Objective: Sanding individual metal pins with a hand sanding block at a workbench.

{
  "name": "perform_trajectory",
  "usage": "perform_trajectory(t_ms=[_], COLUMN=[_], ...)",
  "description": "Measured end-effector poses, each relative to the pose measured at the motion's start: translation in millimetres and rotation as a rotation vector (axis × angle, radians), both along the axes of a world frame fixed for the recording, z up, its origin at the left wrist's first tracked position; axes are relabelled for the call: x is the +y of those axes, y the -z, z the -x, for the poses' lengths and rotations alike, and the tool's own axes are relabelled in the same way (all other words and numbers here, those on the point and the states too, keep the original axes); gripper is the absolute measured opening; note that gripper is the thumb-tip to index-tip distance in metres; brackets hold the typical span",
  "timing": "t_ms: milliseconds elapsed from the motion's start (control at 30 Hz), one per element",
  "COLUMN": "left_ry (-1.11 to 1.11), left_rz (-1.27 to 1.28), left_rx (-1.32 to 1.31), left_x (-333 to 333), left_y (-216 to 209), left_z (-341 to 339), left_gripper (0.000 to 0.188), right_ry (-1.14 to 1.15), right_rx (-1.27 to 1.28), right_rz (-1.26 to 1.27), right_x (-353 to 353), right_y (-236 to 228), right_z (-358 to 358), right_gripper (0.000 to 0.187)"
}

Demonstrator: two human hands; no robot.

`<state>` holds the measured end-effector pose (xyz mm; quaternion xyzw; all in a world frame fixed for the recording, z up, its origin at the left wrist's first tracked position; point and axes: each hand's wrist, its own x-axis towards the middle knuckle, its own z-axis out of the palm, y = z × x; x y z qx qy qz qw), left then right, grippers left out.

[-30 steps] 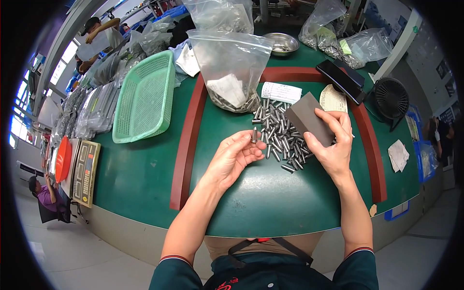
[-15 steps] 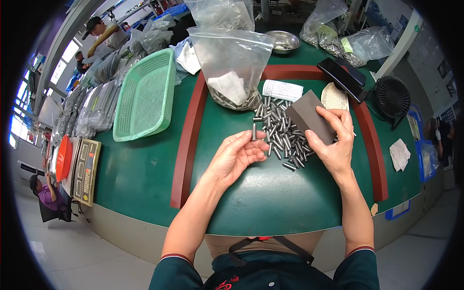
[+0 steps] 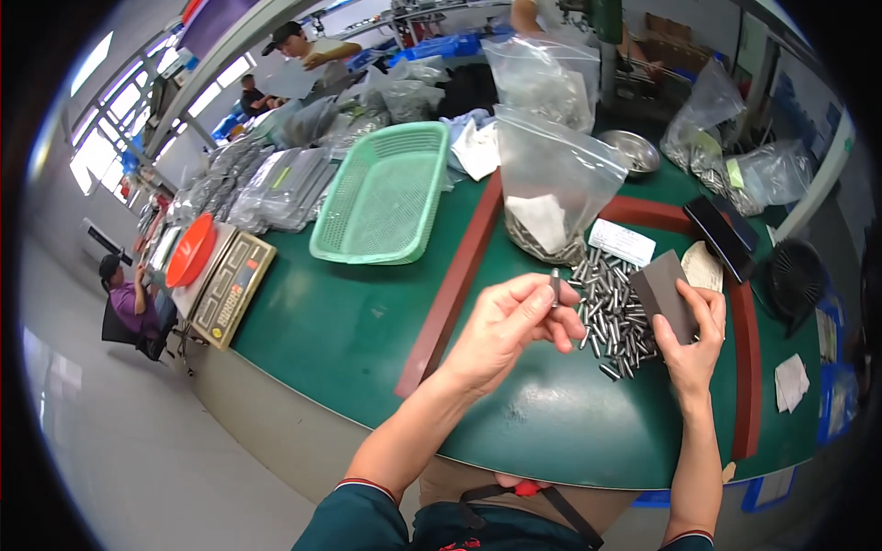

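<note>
Between thumb and fingers of my left hand [image 3: 514, 326] stands a small metal pin [image 3: 555, 286], held upright above the table. My right hand [image 3: 695, 342] is closed around a dark grey-brown rectangular block [image 3: 663, 292], which hangs over the right side of a heap of metal pins [image 3: 614, 317]. The block hides part of that heap. Behind the pins lies a white printed slip [image 3: 622, 242]. At the heap's far left a clear zip bag [image 3: 556, 174] holds metal parts and a white paper.
Dark red rails [image 3: 452, 285] frame the green table [image 3: 308, 321] on three sides. To the left are a green mesh basket [image 3: 381, 193] and a scale [image 3: 231, 292] with an orange-red bowl [image 3: 191, 250]. Phones [image 3: 717, 237], a black fan [image 3: 792, 280] and a steel bowl [image 3: 632, 152] stand right and behind.
The whole view has swung left, so the table items appear farther right. Both hands keep their holds; the left hand with its pin has risen slightly away from the heap.
</note>
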<state>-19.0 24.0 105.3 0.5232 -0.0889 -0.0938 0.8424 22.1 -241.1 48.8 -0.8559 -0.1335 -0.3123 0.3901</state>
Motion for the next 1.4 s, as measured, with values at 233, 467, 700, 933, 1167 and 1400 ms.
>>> perform_trajectory(t_ms=[233,467,700,933,1167,1400], left_ry=[-0.955,-0.529,-0.66,-0.585,-0.62,-0.303], left_rz=[-1.166,-1.684,-1.835,-1.675,-1.616,-1.458], left_rx=[-0.435,-0.27,-0.664,-0.528,-0.508,-0.791], left_x=[130.8,191.3,201.0,206.9,117.9,-8.4], left_y=[-5.1,48.1,50.1,39.4,-26.4,23.1], left_z=[-34.9,-34.6,3.7,65.6,80.3,-1.0], left_gripper=[0.02,0.044,0.015,0.023,0.055,0.022], right_ry=[-0.019,-0.012,0.012,0.033,0.056,0.074], right_rx=[0.004,-0.022,-0.061,0.03,0.01,-0.022], right_rz=[-0.003,0.024,0.012,-0.099,-0.082,-0.066], right_x=[5.4,3.1,4.5,0.7,-4.2,-7.9], right_y=[-1.4,3.5,-0.2,4.4,1.8,9.4], right_z=[2.1,-0.7,-1.9,-10.2,-10.0,-11.9], right_gripper=[0.05,0.049,0.048,0.046,0.046,0.046])
